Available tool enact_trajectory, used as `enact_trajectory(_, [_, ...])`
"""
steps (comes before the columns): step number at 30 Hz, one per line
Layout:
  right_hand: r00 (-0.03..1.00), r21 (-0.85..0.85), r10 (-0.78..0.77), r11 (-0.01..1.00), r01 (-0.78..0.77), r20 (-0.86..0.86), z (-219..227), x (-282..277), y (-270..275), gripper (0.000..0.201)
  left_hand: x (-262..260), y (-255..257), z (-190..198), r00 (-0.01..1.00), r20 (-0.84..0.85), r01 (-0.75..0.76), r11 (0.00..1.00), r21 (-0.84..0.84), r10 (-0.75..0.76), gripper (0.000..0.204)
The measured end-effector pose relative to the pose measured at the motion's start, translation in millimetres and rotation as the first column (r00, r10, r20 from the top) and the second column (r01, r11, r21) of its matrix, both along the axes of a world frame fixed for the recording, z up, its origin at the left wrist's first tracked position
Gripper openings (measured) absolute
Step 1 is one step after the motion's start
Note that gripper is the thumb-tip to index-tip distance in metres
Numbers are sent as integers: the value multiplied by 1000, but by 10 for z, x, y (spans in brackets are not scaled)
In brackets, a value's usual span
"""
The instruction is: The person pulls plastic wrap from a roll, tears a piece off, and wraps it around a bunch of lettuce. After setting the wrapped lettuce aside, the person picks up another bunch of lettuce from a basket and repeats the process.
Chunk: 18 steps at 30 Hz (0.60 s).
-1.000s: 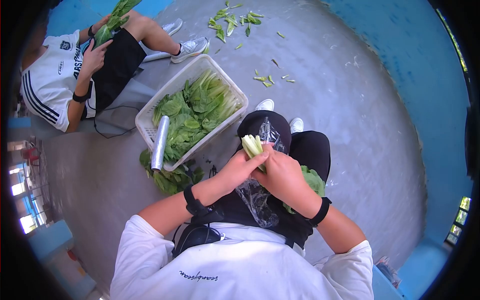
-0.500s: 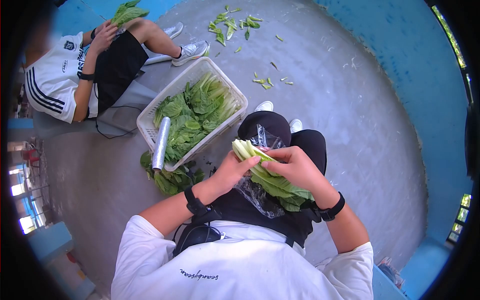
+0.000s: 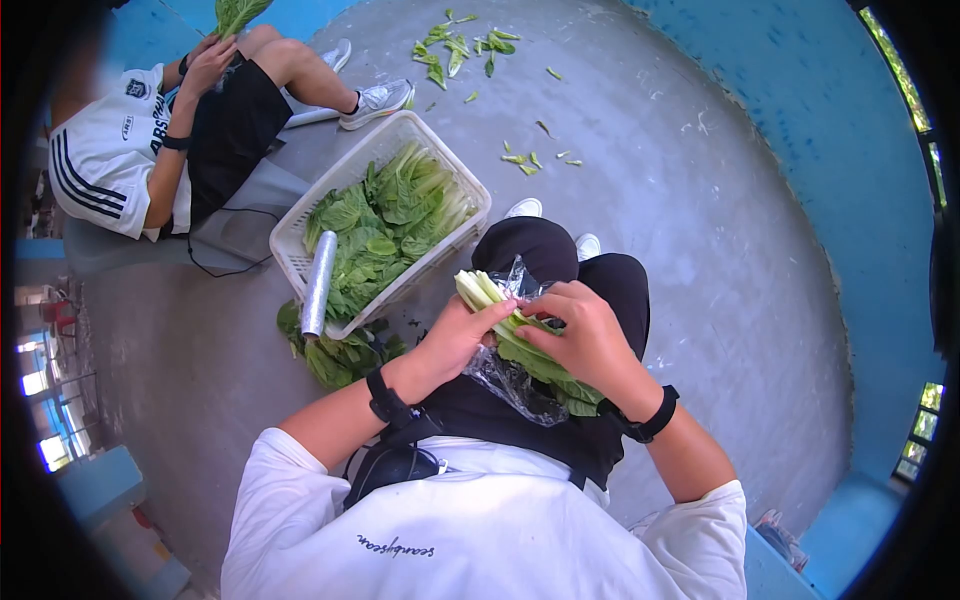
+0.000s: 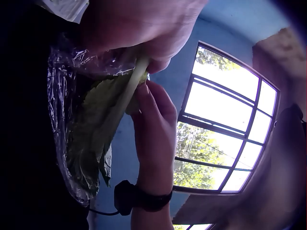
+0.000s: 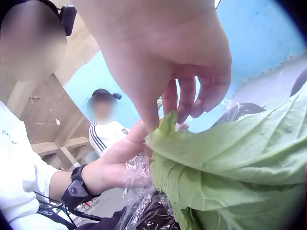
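Observation:
Over the lap, my left hand [image 3: 452, 338] grips a bunch of leafy lettuce [image 3: 545, 368] near its pale stem ends, which point up and left. My right hand [image 3: 588, 328] is on the bunch's other side; in the right wrist view its thumb and index finger pinch a small leaf edge [image 5: 168, 123], the other fingers loosely bent. Clear plastic film [image 3: 505, 388] lies crumpled under the bunch on the dark trousers. In the left wrist view the film [image 4: 60, 129] hangs beside the leaves, and the left hand [image 4: 144, 24] covers the stems' upper part.
A white crate [image 3: 283, 240] of lettuce stands ahead to the left, a roll of film [image 3: 318, 283] lying across its near corner. More greens [image 3: 345, 360] lie beside it on the floor. Torn leaves [image 3: 455, 45] are scattered farther off. Another person [image 3: 120, 150] sits at left holding greens.
The hands were together at the stems; the right hand has moved away to the right and now pinches a leaf edge. The bunch has come into fuller view. The other person's greens have shifted.

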State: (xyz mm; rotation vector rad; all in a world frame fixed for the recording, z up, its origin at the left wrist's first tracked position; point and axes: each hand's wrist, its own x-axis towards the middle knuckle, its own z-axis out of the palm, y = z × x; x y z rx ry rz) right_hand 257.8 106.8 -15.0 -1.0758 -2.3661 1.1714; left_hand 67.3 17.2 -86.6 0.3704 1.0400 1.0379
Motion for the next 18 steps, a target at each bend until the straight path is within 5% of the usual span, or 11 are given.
enact_trajectory(1, [1000, 6, 19, 1000, -19, -22, 3, 20, 28, 21, -30, -6, -8, 1000, 20, 12, 1000, 7, -13, 27])
enact_trajectory(4, [969, -79, -236, 970, 230, -78, 17, 64, 176, 26, -89, -7, 25, 997, 72, 29, 999, 31, -31, 27])
enact_trajectory(5, [980, -7, -168, 986, 169, -107, -72, 106, 210, 26, -94, -9, 38, 996, 83, 23, 999, 44, -26, 26])
enact_trajectory(8, [991, -145, 47, 987, -66, -128, -257, 190, 309, 20, -133, -15, -4, 992, 104, 70, 996, 56, -75, 28])
enact_trajectory(11, [998, -335, -50, 940, 62, 44, -147, 163, 336, 16, -163, 27, -16, 991, 70, 108, 992, 57, -112, 35])
enact_trajectory(18, [991, -156, -134, 980, 128, -29, -14, 95, 191, 14, -172, 111, 180, 996, -53, 76, 997, 0, -76, 48])
